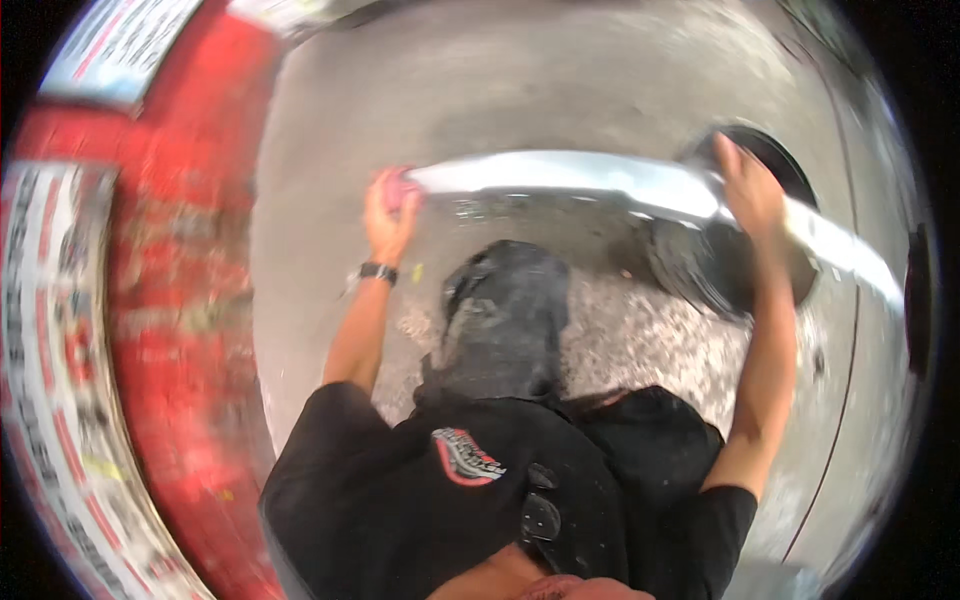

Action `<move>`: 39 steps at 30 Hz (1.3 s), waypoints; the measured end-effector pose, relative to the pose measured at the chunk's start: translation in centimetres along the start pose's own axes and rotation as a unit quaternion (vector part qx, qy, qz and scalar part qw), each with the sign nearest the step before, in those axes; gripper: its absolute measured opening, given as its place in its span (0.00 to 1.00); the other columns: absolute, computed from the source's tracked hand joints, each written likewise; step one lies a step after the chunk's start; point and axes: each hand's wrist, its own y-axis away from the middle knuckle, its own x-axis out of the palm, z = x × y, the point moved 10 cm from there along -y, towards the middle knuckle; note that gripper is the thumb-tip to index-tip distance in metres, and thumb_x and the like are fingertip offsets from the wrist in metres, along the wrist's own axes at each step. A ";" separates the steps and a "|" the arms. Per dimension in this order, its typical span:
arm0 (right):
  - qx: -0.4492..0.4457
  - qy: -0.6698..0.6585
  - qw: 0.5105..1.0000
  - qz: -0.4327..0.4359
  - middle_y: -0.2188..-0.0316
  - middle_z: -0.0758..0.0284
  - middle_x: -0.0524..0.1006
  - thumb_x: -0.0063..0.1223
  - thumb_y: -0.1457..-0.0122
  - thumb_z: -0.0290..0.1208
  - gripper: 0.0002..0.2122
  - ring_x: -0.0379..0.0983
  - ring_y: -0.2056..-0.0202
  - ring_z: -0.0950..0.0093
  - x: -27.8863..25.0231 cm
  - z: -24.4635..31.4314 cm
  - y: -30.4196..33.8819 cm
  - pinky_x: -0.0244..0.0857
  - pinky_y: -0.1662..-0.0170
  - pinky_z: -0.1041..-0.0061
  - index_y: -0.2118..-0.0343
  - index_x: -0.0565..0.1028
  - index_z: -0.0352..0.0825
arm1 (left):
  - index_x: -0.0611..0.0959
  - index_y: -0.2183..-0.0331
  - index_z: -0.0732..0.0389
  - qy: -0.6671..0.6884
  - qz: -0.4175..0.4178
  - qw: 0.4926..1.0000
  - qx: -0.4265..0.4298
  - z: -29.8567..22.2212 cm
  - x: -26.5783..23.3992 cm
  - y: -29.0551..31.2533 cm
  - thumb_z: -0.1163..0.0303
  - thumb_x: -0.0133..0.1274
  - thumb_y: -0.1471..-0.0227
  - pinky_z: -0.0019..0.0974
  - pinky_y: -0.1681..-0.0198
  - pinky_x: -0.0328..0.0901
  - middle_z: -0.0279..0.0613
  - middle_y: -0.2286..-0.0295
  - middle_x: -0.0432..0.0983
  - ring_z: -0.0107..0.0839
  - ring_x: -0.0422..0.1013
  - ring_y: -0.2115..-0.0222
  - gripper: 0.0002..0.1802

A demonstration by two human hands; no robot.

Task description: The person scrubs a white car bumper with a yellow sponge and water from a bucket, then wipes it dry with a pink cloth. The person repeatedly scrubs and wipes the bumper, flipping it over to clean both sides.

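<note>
Left grip point(388, 218) curls round pink pad point(401, 188); right grip point(752, 195), two o'clock, clasps glossy strip point(570, 172), which could slip if wet

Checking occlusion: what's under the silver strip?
Under the strip, floor and part of a round black object show at its edges; the parts it covers can't be seen.

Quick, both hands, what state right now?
Left hand: closed, holding a pink-red pad at the silver strip's left end.
Right hand: across the strip near its right part; blurred, so whether it's closed can't be told.
</note>
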 end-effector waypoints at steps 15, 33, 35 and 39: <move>-0.046 0.004 0.996 -0.075 0.68 0.51 0.81 0.28 0.31 0.58 0.33 0.79 0.63 0.53 -0.8 0.1 0.3 0.73 0.59 0.57 0.63 0.81 0.32 | 0.74 0.46 0.59 0.026 0.214 0.904 0.369 -33.7 20.7 -3.2 0.54 0.63 0.50 0.52 0.45 0.62 0.52 0.48 0.68 0.51 0.66 0.49 0.33; -0.017 -0.068 0.995 -0.066 0.60 0.48 0.80 0.26 0.33 0.62 0.36 0.75 0.53 0.50 0.2 -1.1 -0.4 0.66 0.47 0.55 0.57 0.80 0.32 | 0.73 0.44 0.56 -0.082 0.271 0.931 0.233 -13.8 7.6 -5.5 0.57 0.67 0.57 0.49 0.44 0.65 0.49 0.48 0.70 0.48 0.69 0.48 0.39; -0.014 -0.059 0.995 -0.073 0.60 0.47 0.79 0.26 0.33 0.62 0.36 0.75 0.53 0.50 -0.1 -1.5 -0.3 0.65 0.47 0.55 0.57 0.80 0.31 | 0.72 0.44 0.57 -0.072 0.263 0.943 0.189 -10.9 5.5 -5.9 0.59 0.67 0.57 0.49 0.44 0.65 0.50 0.49 0.71 0.49 0.69 0.48 0.39; -0.009 -0.061 0.996 -0.069 0.57 0.47 0.79 0.24 0.31 0.58 0.34 0.74 0.51 0.51 -0.9 -0.9 0.4 0.64 0.47 0.58 0.53 0.78 0.31 | 0.71 0.44 0.58 -0.082 0.242 0.954 0.159 -4.8 2.7 -5.2 0.58 0.65 0.56 0.49 0.44 0.65 0.51 0.50 0.72 0.51 0.69 0.49 0.38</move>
